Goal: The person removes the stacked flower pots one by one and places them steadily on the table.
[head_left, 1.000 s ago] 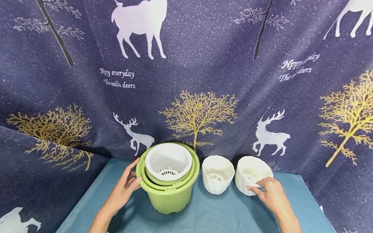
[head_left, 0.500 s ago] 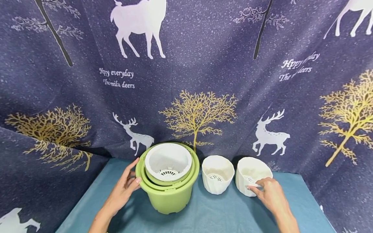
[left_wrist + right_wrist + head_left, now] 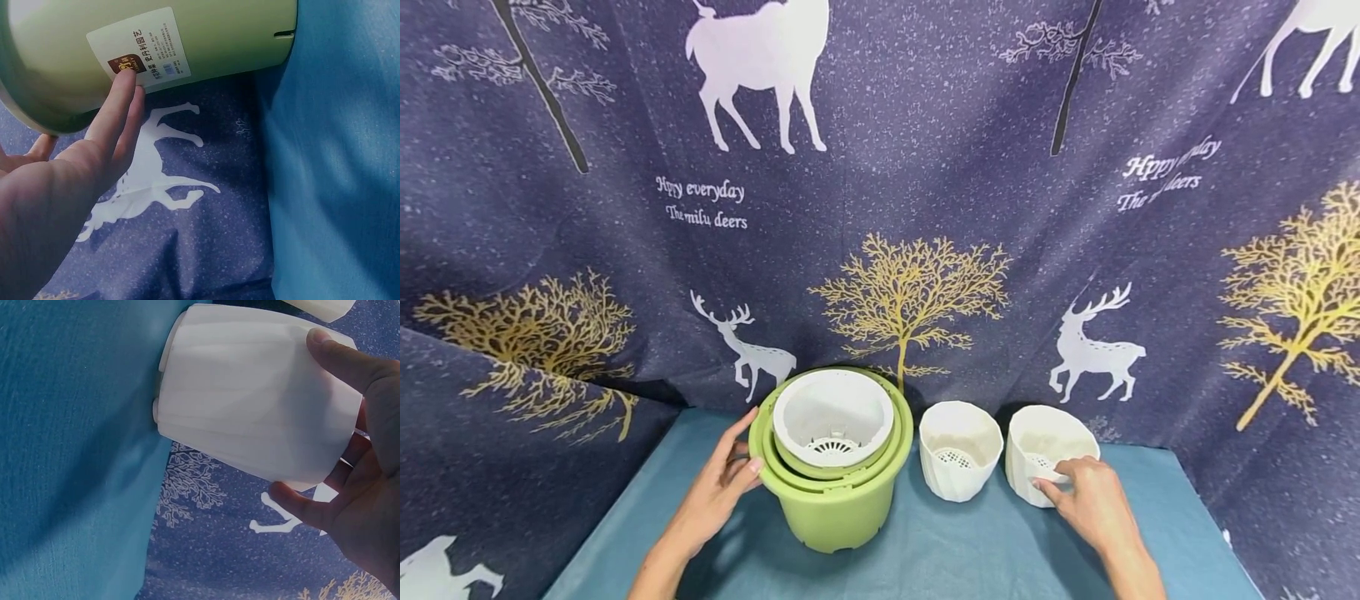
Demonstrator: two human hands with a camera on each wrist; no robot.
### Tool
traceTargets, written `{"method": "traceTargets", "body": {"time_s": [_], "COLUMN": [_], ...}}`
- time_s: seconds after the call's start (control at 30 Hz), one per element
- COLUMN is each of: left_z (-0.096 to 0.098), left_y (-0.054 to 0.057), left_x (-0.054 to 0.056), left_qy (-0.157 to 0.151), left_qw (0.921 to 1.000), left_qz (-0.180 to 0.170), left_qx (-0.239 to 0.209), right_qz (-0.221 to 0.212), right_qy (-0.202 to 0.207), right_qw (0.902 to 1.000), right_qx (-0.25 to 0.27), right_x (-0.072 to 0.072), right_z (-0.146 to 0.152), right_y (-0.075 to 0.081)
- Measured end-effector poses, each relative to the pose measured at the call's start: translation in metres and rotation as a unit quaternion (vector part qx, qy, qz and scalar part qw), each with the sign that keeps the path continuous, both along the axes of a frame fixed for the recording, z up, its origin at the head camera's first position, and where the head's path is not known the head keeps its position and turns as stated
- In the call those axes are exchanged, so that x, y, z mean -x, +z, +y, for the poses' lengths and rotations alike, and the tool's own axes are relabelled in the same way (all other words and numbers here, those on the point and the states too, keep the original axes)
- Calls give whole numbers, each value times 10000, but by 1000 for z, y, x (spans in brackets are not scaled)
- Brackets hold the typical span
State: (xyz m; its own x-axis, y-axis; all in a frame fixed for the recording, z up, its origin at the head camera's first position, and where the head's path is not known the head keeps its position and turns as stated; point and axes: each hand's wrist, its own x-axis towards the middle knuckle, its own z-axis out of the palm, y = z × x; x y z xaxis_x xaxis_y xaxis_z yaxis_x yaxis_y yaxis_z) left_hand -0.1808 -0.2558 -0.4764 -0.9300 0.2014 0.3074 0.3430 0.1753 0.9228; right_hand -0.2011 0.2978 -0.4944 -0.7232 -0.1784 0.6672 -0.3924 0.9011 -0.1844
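A large green flower pot [image 3: 835, 521] stands on the table, with smaller green pots and a white slotted pot [image 3: 833, 408] nested inside. My left hand [image 3: 718, 492] touches its left side. Two fairly straight fingers [image 3: 115, 112] lie against the label [image 3: 140, 53] below the rim in the left wrist view. My right hand [image 3: 1093, 500] pinches the near rim of the right-hand white flower pot [image 3: 1026, 454]. The thumb is on its outer wall, with some fingers over the rim. That pot's base meets the table in the right wrist view.
A matching white pot [image 3: 958, 479], with holes in its base, stands between the green pot and the right-hand one. Blue cloth [image 3: 955, 550] covers the table. A dark blue printed curtain [image 3: 895, 192] hangs right behind the pots.
The right-hand white pot has shifted very slightly left and toward me, along with my right hand. My left hand and the green pot look unmoved.
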Motion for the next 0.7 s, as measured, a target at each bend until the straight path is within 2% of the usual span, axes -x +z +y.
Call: {"method": "traceTargets", "body": {"time_s": [0.23,0.7], "left_z": [-1,0], "left_y": [1,-1], "left_x": [0,2], "left_qy": [35,-137], "left_qw": [10000,9998], "left_qz": [1,87], "left_qx": [42,-65], "right_qz": [135,426], "right_qy": [1,205], "right_qw": [9999,9987], "right_qx": [-109,-202], "right_x": [0,-2], "right_z": [-1,2], "right_y": [1,3]}}
